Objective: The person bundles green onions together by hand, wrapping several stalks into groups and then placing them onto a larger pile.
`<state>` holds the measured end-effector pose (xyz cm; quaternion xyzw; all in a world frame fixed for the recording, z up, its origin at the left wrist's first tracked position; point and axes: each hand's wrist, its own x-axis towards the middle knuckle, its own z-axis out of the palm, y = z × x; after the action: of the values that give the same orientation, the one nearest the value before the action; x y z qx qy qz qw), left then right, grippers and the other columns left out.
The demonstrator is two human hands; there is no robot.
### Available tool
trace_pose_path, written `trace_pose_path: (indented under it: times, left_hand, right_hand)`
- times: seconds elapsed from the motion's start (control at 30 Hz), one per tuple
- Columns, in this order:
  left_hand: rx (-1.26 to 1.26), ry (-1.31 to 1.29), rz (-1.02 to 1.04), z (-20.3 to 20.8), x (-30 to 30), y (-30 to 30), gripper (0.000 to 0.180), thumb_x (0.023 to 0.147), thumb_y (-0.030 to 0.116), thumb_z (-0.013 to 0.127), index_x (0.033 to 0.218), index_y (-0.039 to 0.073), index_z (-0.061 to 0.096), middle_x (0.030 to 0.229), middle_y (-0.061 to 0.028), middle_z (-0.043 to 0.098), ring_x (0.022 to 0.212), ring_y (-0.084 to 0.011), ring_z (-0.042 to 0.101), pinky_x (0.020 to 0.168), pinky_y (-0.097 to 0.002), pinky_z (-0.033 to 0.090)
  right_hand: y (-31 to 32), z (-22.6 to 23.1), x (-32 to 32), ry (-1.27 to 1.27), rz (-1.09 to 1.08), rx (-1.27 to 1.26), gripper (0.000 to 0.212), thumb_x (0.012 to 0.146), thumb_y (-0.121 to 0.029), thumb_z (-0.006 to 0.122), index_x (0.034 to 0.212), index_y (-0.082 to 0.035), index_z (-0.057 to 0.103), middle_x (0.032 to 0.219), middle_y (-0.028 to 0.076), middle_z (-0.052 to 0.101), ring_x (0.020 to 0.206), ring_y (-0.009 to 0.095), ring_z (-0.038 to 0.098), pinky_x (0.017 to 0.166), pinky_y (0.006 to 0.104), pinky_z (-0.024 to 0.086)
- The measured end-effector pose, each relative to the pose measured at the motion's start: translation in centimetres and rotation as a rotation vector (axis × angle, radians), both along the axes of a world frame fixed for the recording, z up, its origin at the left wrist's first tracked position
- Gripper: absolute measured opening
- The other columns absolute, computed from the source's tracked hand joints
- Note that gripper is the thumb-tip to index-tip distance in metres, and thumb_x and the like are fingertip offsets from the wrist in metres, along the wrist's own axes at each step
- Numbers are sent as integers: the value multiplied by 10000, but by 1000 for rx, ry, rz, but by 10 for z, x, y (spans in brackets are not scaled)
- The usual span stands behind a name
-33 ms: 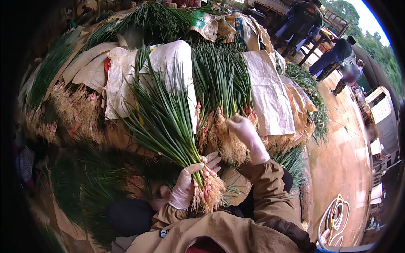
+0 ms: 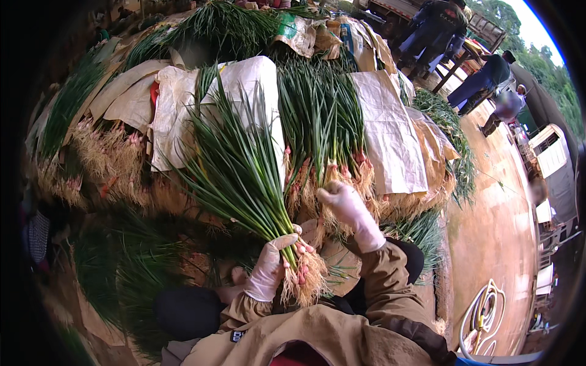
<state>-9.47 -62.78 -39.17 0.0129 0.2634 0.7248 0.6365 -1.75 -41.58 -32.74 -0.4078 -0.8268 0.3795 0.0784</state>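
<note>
Near the middle of the view, just in front of your chest, the bunch of green stalks (image 2: 259,177) slants across, its leaf tips up to the left and its pink bulbs (image 2: 301,262) and straw-coloured roots (image 2: 309,285) down toward you. Your left hand (image 2: 267,268) has its grip clasped around the stalks just above those bulbs; the thumb lies across the near side and a fingertip shows at the far edge. That forearm is short in sight, coming up from the lower edge, with the brown cuff meeting the thin pale glove at the wrist.

Up and to the right of the bulbs, your right hand (image 2: 348,208) is raised, apart from the bunch, its fingers curled inward and the back of the glove turned partly toward you. You have it in front of the hanging roots of a row of similar bunches (image 2: 320,116); whether its grip pinches anything there, I cannot tell. The right forearm reaches up and forward, elbow bent, in a brown sleeve (image 2: 390,283).

Beyond your hands, that row lies between two whitish sheets (image 2: 247,82) (image 2: 390,134), leaves pointing away from you. Further left, more roots (image 2: 107,155) hang below tan sheets (image 2: 131,97). On the ground at lower right, a pale hose (image 2: 486,314) lies coiled.
</note>
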Motion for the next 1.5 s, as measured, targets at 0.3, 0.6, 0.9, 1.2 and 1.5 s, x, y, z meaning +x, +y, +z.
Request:
trace_pose_path:
  times: [0.3, 0.6, 0.9, 1.2, 1.5]
  left_hand:
    - [22, -51, -33, 6, 14, 4, 157, 797, 77, 588, 937, 21, 546, 954, -132, 596, 880, -260, 619, 838, -376, 505]
    - [186, -271, -4, -14, 1, -5, 496, 830, 70, 567, 1310, -8, 467, 1222, -167, 563, 882, -255, 594, 829, -362, 486]
    - [235, -200, -25, -10, -2, 0, 493, 803, 91, 600, 1274, -3, 491, 896, -119, 629, 859, -281, 604, 784, -378, 472]
    - [281, -184, -15, 0, -1, 0, 313, 782, 86, 592, 1089, 43, 547, 821, -82, 591, 787, -251, 563, 813, -382, 458]
    - [-103, 31, -8, 14, 5, -4, 366, 845, 124, 584, 1181, -5, 515, 800, -175, 630, 637, -239, 647, 449, -337, 555]
  right_hand:
    - [-35, -56, 32, 397, -177, 295, 148, 959, -169, 580, 926, -25, 568, 687, 132, 619, 530, 268, 563, 515, 329, 467]
    - [59, 25, -15, -262, -109, 606, 373, 952, -401, 577, 1043, -47, 652, 756, 89, 687, 591, 165, 627, 612, 324, 544]
    - [65, -9, -2, 28, -231, 348, 394, 887, -422, 630, 1021, -52, 660, 876, 134, 706, 781, 255, 680, 742, 367, 529]
    - [92, 5, -16, 71, -207, 82, 343, 902, -329, 669, 1064, -27, 660, 856, 87, 709, 693, 139, 656, 665, 281, 525]
    - [-66, -52, 33, 467, -64, -820, 329, 957, -227, 613, 1130, 53, 616, 1027, 130, 708, 852, 169, 681, 741, 287, 530]
